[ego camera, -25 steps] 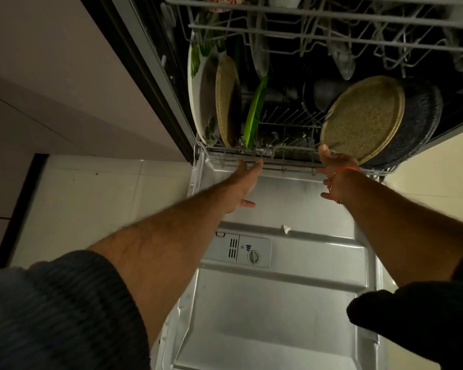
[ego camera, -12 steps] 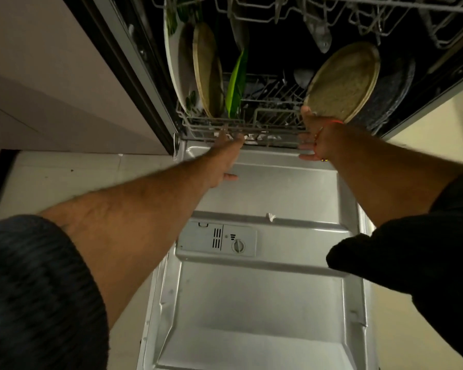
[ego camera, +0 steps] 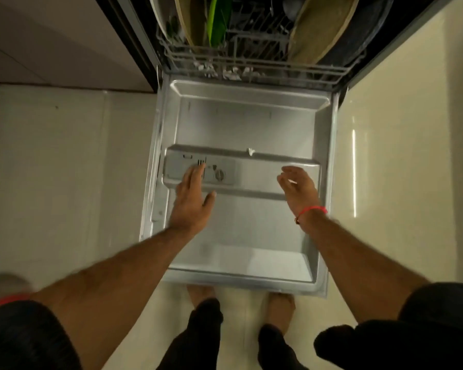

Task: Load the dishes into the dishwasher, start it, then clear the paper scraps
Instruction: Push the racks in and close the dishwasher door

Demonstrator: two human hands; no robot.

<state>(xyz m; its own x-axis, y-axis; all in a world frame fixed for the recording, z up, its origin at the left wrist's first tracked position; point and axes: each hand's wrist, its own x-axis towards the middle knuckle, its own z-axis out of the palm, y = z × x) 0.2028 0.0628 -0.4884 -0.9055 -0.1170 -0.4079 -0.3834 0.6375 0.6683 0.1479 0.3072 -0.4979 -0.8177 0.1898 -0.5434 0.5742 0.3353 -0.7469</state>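
The dishwasher door (ego camera: 241,231) lies open and flat below me. The lower rack (ego camera: 254,66) sits inside the machine, holding tan plates (ego camera: 318,30), a green plate (ego camera: 217,20) and a dark pan at the right. White paper scraps (ego camera: 230,72) lie at the rack's front edge, and one small scrap (ego camera: 250,151) rests on the door's ridge. My left hand (ego camera: 191,198) hovers open over the detergent dispenser (ego camera: 201,173). My right hand (ego camera: 298,189), with a red wrist band, hovers open over the door's right side. Neither hand holds anything.
Pale floor tiles (ego camera: 64,169) spread to the left and right of the door. A cabinet front (ego camera: 51,36) stands at the upper left. My bare feet (ego camera: 201,293) stand at the door's near edge.
Both hands have drawn back from the lower rack's front edge to above the middle of the door. The rack now sits inside the machine. The view has tilted down.
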